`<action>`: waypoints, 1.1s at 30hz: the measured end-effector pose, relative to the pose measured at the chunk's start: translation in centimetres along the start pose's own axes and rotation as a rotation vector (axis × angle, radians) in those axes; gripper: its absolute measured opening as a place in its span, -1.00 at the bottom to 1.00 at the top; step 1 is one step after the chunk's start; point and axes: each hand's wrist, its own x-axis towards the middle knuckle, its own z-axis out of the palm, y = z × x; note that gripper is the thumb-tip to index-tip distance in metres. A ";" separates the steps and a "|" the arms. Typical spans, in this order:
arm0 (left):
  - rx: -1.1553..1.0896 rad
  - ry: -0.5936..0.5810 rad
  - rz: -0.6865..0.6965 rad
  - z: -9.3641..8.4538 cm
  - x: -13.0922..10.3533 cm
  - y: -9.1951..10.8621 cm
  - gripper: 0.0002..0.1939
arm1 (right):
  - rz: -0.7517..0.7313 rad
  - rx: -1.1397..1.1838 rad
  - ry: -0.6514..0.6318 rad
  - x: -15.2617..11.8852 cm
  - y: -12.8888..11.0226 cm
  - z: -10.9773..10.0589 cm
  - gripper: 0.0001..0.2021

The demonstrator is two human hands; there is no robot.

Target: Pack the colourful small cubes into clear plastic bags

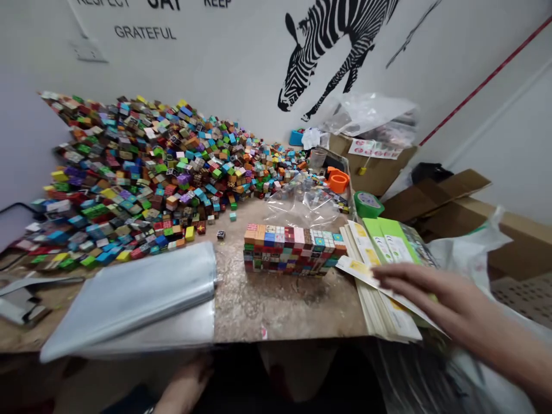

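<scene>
My right hand [435, 293] reaches over a stack of white and yellow printed cards [383, 305] at the table's right edge. Its fingers and thumb close on the top card [357, 270], which sits tilted across the stack. Below the table's front edge is my left hand [196, 374], blurred and dim, with its fingers hidden in shadow. A block [293, 253] built of small colourful cubes stands at the middle of the table. Behind it lies a crumpled clear plastic bag [302, 204].
A large heap of colourful cubes [172, 167] covers the back left. Clear plastic sleeves [146, 293] lie at the front left. Orange tape [337, 181], green tape [368, 203] and green packs [394, 238] are on the right, near cardboard boxes [509, 230].
</scene>
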 end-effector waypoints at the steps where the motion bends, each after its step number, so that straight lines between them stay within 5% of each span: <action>1: 0.019 -0.051 0.042 -0.2 -0.8 0.8 -0.75 | -0.029 -0.025 0.070 2.2 -0.5 -0.8 -0.49; 4: -0.046 -0.136 0.221 -0.6 -3.0 4.0 -0.70 | -0.035 -0.071 0.125 8.3 -1.5 -0.9 -0.57; 8: -0.150 -0.214 0.394 -1.6 -6.0 8.6 -0.73 | 0.004 -0.118 0.073 14.5 -1.9 1.4 -0.64; 14: -0.286 -0.272 0.530 -6.0 -9.7 13.2 -0.73 | 0.046 -0.438 -0.048 20.5 -2.5 4.2 -0.48; 18: -0.396 -0.187 0.581 -8.1 -10.1 14.4 -0.69 | 0.073 -0.486 -0.089 23.1 -1.9 5.5 -0.51; 27: -0.549 -0.019 0.577 -8.8 -8.9 13.8 -0.70 | 0.063 -0.491 -0.039 24.2 0.4 7.7 -0.51; 30: -0.544 0.095 0.635 -10.9 -9.2 13.4 -0.71 | 0.045 -0.468 0.009 24.3 0.8 7.9 -0.35; 33: -0.480 0.321 0.700 -14.8 -9.4 14.1 -0.76 | 0.066 -0.448 0.069 24.4 1.0 7.7 -0.34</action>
